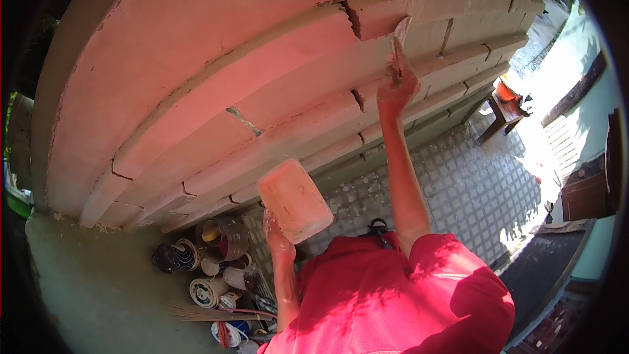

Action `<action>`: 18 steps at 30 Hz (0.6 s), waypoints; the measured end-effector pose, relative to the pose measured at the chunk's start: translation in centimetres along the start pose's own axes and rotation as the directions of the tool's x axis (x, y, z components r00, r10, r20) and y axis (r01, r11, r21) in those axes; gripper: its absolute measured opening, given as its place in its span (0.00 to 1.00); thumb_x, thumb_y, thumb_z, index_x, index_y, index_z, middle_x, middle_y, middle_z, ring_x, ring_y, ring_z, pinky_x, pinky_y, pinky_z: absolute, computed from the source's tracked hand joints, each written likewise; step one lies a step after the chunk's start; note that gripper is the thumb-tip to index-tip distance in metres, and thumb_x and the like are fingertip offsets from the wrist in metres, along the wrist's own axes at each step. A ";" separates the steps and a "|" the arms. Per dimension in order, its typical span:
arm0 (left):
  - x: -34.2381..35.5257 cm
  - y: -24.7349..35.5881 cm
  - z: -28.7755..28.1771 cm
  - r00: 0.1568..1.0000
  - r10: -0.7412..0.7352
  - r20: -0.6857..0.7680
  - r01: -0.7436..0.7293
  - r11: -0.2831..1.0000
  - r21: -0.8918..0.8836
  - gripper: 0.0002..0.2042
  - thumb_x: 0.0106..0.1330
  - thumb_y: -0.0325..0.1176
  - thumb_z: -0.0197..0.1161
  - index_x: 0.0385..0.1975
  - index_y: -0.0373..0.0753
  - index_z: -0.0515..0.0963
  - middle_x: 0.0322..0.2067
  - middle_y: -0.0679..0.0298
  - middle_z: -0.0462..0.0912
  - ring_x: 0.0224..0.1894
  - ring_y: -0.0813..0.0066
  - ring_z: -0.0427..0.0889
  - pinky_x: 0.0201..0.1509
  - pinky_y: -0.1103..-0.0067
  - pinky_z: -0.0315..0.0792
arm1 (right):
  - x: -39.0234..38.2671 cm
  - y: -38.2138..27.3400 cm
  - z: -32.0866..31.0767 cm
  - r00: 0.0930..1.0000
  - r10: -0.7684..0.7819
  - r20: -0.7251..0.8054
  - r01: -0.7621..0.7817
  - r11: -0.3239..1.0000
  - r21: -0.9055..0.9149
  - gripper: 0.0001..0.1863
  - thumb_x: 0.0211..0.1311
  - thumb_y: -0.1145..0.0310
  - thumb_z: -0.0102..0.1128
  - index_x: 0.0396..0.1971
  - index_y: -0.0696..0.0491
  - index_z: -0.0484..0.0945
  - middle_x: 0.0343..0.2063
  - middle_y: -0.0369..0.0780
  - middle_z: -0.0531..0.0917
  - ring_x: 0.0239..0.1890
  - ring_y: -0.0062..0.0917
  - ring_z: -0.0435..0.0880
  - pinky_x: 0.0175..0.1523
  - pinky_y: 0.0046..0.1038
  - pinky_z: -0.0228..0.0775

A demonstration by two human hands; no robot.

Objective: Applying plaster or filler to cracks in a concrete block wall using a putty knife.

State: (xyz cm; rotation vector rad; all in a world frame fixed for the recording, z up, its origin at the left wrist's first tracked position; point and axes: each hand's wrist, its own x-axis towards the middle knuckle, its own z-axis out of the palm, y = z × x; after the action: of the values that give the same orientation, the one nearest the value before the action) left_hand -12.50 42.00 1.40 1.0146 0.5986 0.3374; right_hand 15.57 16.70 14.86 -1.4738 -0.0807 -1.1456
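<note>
My right hand [397,90] is closed round the handle of a putty knife [401,29]. Its pale blade reaches up to a raised block course on the wall [288,42], right of a dark jagged crack [350,19]. Lower down and to the left, my left hand [276,235] grips the edge of a shallow rectangular plastic tub [296,200], pinkish and smeared with pale material. The tub is held in front of my chest, apart from the wall. The left fingers are partly hidden behind it.
Buckets and pots [208,292] crowd the floor at lower left, beside a straw broom [196,313]. A small wooden table [502,118] with an orange bowl [505,91] stands at right. Patterned tiles [458,177] cover the floor. A dark mat [540,275] lies at lower right.
</note>
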 end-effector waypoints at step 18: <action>-0.3 0.8 0.4 1.000 0.003 0.031 -0.002 0.999 -0.039 0.21 0.73 0.41 0.44 0.60 0.37 0.65 0.55 0.61 0.74 0.55 0.67 0.75 0.59 0.70 0.69 | -4.2 -3.7 0.2 0.981 -0.102 0.168 0.092 0.993 0.068 0.23 0.51 0.87 0.51 0.48 0.57 0.79 0.39 0.50 0.83 0.29 0.24 0.80 0.39 0.24 0.71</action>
State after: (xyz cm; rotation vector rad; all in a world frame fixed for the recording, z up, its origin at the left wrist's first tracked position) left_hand -12.50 41.99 2.35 0.9816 0.5606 0.3333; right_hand 11.22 20.22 14.82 -1.5255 -0.3066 -1.0827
